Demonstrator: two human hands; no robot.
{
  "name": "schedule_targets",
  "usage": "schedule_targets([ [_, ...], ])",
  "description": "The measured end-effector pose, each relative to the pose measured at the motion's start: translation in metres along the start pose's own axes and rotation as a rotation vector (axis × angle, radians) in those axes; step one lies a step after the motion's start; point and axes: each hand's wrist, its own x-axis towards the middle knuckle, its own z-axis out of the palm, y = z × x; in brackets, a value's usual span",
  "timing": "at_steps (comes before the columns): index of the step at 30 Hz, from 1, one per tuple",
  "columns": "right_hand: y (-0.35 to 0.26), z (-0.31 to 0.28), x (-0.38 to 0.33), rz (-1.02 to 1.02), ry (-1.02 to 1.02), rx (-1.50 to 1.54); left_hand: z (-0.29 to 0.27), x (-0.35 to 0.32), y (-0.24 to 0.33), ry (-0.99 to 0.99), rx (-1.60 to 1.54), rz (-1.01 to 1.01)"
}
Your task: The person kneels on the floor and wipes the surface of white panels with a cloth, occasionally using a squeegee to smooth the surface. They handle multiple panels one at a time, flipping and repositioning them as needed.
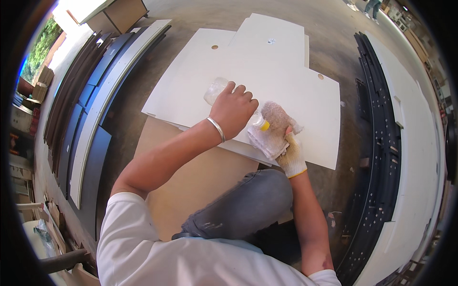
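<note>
My left hand [233, 111], bare with a metal bangle on the wrist, grips a clear plastic bottle [214, 89] lying tilted, its yellow nozzle [264, 126] pointing into a white cloth. My right hand [286, 143] wears a knitted work glove and holds that bunched white cloth [265, 141] right under the nozzle. Both hands hover over a large white board [205, 71] lying flat on the floor, which has small round holes near its edges. My bent knee in grey trousers [248, 202] is just below the hands.
A brown board [191, 176] lies under the white ones. Long dark and white panels [90, 114] are stacked on the left. Dark perforated strips [381, 143] and a long white panel [420, 157] lie on the right. The bare concrete floor [129, 109] shows between them.
</note>
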Motion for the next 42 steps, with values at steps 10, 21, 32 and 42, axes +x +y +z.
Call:
schedule_targets([
  [10, -0.001, 0.021, -0.008, 0.085, -0.010, -0.026, 0.014, -0.036, -0.007, 0.026, -0.067, -0.209],
  [21, 0.010, 0.029, -0.003, 0.059, -0.050, -0.159, 0.087, -0.227, -0.019, 0.460, -0.388, -0.979],
  [32, 0.061, 0.054, 0.079, -0.572, -1.137, -2.244, 0.211, -0.399, -0.059, 0.637, -0.726, -1.682],
  [42, 0.125, 0.084, 0.126, -0.747, -1.171, -1.976, 0.131, -0.233, -0.015, 0.549, -0.682, -1.047],
])
